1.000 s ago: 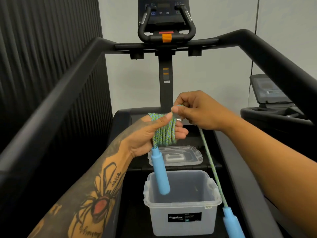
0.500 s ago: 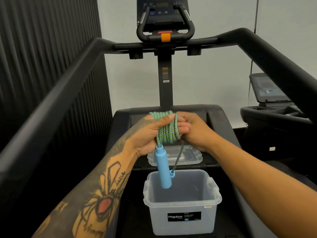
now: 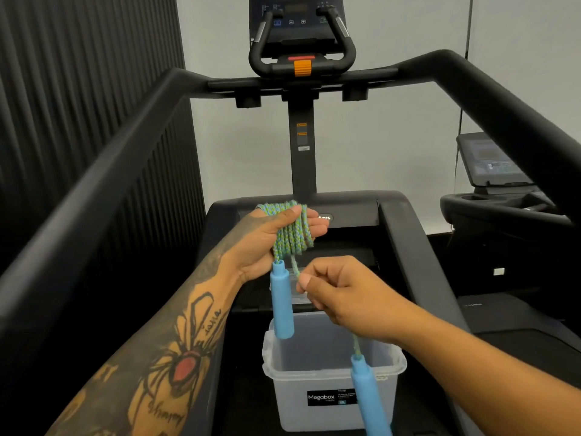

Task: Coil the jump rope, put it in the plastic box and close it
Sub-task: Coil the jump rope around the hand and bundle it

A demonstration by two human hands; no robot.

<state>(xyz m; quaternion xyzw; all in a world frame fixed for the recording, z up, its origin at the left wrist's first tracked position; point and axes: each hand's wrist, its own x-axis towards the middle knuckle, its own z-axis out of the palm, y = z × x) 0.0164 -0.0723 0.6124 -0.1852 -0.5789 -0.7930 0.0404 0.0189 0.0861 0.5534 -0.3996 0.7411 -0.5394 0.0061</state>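
Treadmill (image 3: pixel 405 234) fills the view, black side rails left and right, console at top centre. Clear plastic box (image 3: pixel 333 379) sits open on the treadmill deck, lower centre, black "Megabox" label on its near wall. Its lid (image 3: pixel 300 298) lies flat on the deck just beyond the box, mostly hidden behind the hands.

Left hand (image 3: pixel 270 243), tattooed forearm, held palm-up above the deck past the box, fingers spread; jump rope (image 3: pixel 290 231), green-blue braid, is coiled in many turns around the palm, thumb pressing on the coils. One blue handle (image 3: pixel 282 302) hangs straight down from the coil, lower end over the box's far-left rim.

Right hand (image 3: pixel 339 289) is below and right of the left, above the box, pinching the loose stretch of rope between thumb and fingers. Rope runs from the coil down to this pinch, then drops to the second blue handle (image 3: pixel 369 401), which hangs tilted in front of the box's right side, bottom cut off by the frame edge.
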